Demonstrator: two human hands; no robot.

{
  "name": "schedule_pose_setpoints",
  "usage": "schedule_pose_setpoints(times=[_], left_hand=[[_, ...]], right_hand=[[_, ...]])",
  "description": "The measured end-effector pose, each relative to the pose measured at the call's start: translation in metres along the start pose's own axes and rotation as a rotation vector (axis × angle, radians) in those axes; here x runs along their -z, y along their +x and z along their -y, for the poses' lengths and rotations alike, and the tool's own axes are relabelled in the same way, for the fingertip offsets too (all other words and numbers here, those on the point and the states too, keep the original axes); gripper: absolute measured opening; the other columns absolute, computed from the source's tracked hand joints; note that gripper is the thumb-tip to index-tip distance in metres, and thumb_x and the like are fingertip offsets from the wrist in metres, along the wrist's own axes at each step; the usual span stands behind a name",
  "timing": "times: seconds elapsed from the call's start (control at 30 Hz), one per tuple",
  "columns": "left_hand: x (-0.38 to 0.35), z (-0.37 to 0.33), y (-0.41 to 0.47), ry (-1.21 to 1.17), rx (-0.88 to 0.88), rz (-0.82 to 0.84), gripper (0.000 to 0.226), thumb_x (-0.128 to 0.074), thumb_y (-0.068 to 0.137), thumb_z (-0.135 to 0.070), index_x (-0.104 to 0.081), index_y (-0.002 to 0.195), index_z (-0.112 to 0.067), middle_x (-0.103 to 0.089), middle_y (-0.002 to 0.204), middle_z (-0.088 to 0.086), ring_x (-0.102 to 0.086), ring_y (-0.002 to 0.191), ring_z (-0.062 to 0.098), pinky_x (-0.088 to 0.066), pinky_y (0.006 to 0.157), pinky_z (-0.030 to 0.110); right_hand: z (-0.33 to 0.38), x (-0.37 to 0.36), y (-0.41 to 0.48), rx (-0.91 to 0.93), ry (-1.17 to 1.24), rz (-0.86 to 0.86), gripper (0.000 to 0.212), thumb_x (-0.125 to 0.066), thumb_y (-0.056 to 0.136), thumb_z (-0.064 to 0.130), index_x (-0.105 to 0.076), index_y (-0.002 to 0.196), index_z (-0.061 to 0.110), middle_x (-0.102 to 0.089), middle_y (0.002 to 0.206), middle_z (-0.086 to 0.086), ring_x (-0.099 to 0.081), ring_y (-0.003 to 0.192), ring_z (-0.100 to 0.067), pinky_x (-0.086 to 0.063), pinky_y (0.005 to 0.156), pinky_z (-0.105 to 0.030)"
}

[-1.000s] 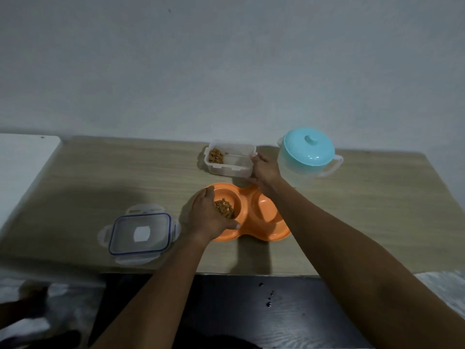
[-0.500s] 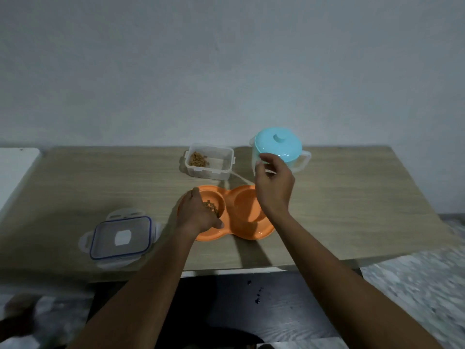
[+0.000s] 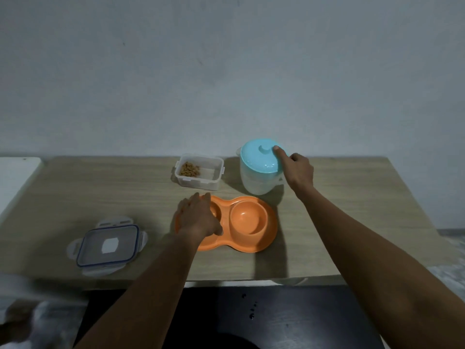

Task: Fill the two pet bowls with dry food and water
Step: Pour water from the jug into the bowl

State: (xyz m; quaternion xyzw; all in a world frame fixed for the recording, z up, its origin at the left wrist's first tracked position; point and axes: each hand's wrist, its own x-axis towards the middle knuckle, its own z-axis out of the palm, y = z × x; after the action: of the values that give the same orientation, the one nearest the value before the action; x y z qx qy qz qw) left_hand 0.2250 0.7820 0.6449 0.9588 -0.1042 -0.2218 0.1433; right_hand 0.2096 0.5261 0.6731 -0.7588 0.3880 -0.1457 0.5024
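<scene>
An orange double pet bowl (image 3: 251, 245) lies on the wooden table (image 3: 352, 210). Its right bowl (image 3: 247, 217) holds nothing. My left hand (image 3: 197, 217) rests palm down over the left bowl with fingers stretched out, hiding what is inside. Behind the bowls stands a clear water jug (image 3: 256, 181) with a light blue lid (image 3: 259, 158). My right hand (image 3: 298, 170) grips the jug's handle on its right side, thumb pressed on the lid. A clear food container (image 3: 208, 173) with some brown dry food (image 3: 190, 169) sits open behind the left bowl.
The container's clear lid with a blue seal (image 3: 108, 246) lies flat near the table's front left. A white surface (image 3: 15, 177) adjoins the table on the left. A wall rises right behind the table. A dark surface (image 3: 276, 318) lies below the front edge.
My right hand left the food container, moved right and took hold of the jug. My left hand, which held dry food above the left bowl, now lies flat over it.
</scene>
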Motion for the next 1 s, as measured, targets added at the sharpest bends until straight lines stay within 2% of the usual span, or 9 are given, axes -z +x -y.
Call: schedule_pose_setpoints(times=[0.1,0.17,0.27,0.5,0.7,0.8,0.9,1.0], left_hand=[[-0.004,0.001,0.002,-0.050,0.001,0.000,0.121,-0.093,0.054,-0.035,-0.026,0.154,-0.022,-0.022,0.161,0.007,-0.018,0.147,0.035,-0.027,0.117,0.048],[-0.006,0.000,0.003,-0.067,0.010,-0.008,0.122,-0.094,0.052,-0.034,-0.028,0.154,-0.022,-0.024,0.161,0.005,-0.019,0.147,0.034,-0.028,0.116,0.049],[-0.007,0.000,0.003,-0.105,0.031,-0.013,0.120,-0.094,0.052,-0.029,-0.029,0.153,-0.023,-0.024,0.161,0.004,-0.017,0.148,0.033,-0.030,0.115,0.052],[-0.011,0.003,0.006,-0.110,0.031,-0.029,0.118,-0.093,0.055,-0.030,-0.029,0.153,-0.024,-0.023,0.161,0.002,-0.016,0.149,0.033,-0.030,0.114,0.053],[-0.010,0.001,0.004,-0.101,0.033,-0.022,0.117,-0.093,0.056,-0.028,-0.027,0.153,-0.024,-0.023,0.160,0.003,-0.015,0.148,0.034,-0.028,0.115,0.055],[-0.010,0.001,0.001,-0.091,0.034,-0.019,0.116,-0.093,0.057,-0.028,-0.027,0.153,-0.023,-0.025,0.159,0.003,-0.017,0.147,0.035,-0.029,0.114,0.056],[-0.009,0.001,0.001,-0.093,0.035,-0.013,0.117,-0.092,0.058,-0.029,-0.026,0.154,-0.023,-0.026,0.158,0.004,-0.018,0.147,0.035,-0.031,0.113,0.055],[-0.010,0.002,-0.001,-0.101,0.025,-0.022,0.117,-0.092,0.058,-0.029,-0.025,0.154,-0.023,-0.026,0.158,0.005,-0.017,0.147,0.035,-0.031,0.113,0.056]], right_hand=[[-0.003,0.004,0.002,-0.059,0.126,0.101,0.069,-0.072,0.073,0.072,-0.071,0.077,0.004,-0.066,0.076,-0.007,-0.060,0.069,-0.022,-0.047,0.059,-0.031],[-0.006,0.002,0.003,-0.072,0.173,0.120,0.071,-0.075,0.071,0.071,-0.073,0.081,0.001,-0.064,0.075,-0.006,-0.058,0.069,-0.021,-0.047,0.061,-0.031],[-0.007,-0.003,0.002,-0.072,0.231,0.098,0.071,-0.077,0.071,0.069,-0.074,0.087,0.000,-0.069,0.081,-0.008,-0.061,0.076,-0.022,-0.049,0.071,-0.040],[-0.009,-0.007,-0.008,-0.127,0.363,0.017,0.052,-0.083,0.073,0.056,-0.066,0.077,0.007,-0.063,0.076,-0.004,-0.055,0.069,-0.017,-0.044,0.063,-0.035],[-0.009,0.021,-0.017,-0.065,0.378,-0.010,0.055,-0.085,0.071,0.053,-0.067,0.080,0.002,-0.057,0.068,-0.003,-0.050,0.065,-0.016,-0.041,0.065,-0.036],[-0.007,0.043,-0.025,-0.006,0.355,0.001,0.065,-0.086,0.066,0.057,-0.066,0.076,-0.004,-0.052,0.067,-0.007,-0.046,0.065,-0.019,-0.037,0.064,-0.038],[-0.005,0.060,-0.036,0.041,0.299,0.006,0.064,-0.088,0.055,0.063,-0.058,0.068,0.008,-0.042,0.067,-0.011,-0.039,0.066,-0.022,-0.032,0.064,-0.040],[-0.010,0.072,-0.052,0.061,0.224,-0.002,0.069,-0.088,0.055,0.065,-0.049,0.058,0.009,-0.037,0.064,-0.011,-0.035,0.063,-0.022,-0.029,0.061,-0.040]])
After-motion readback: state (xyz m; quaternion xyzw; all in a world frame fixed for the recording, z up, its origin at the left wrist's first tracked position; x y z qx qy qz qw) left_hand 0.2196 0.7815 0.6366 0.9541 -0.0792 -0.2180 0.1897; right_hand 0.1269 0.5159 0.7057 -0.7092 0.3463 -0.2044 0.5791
